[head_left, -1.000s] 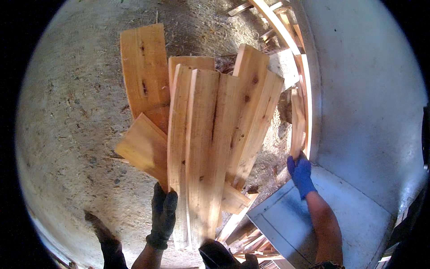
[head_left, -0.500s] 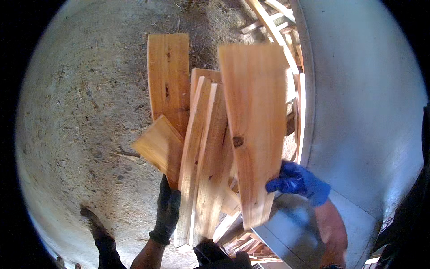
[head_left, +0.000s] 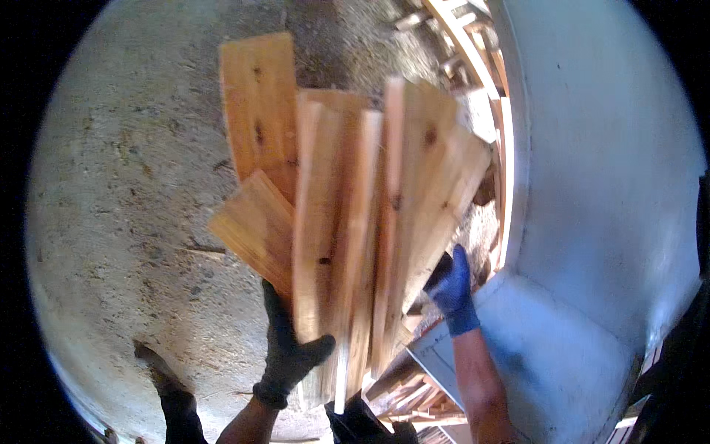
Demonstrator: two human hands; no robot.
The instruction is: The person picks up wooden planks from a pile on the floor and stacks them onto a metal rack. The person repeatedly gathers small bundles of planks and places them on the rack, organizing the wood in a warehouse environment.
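Note:
Several long planed wooden boards (head_left: 318, 222) stand bunched in front of me, some turned on edge and fanned apart at the right. My left hand (head_left: 292, 348), in a dark glove, grips the bunch low on its left side. Its thumb lies across the board faces; the other fingers are partly hidden. My right hand (head_left: 451, 288), in a blue glove, is beside the lower edge of the slanted rightmost board (head_left: 451, 192). Its thumb and fingers are apart; whether they touch the board I cannot tell. A short board (head_left: 255, 226) pokes out at the left, over a wider knotted board (head_left: 259, 111).
A pale grey panelled surface (head_left: 592, 163) fills the right side. Wood offcuts (head_left: 421, 399) lie below the boards, and more strips (head_left: 466, 44) lie at the far right. Rough ground (head_left: 133, 185) with debris stretches to the left. A dark leg-like shape (head_left: 177, 407) shows at lower left.
The wide board at the right has tipped on edge toward the bunch, uncovering a slanted board. My right hand has moved left and opened; my left thumb has spread across the boards.

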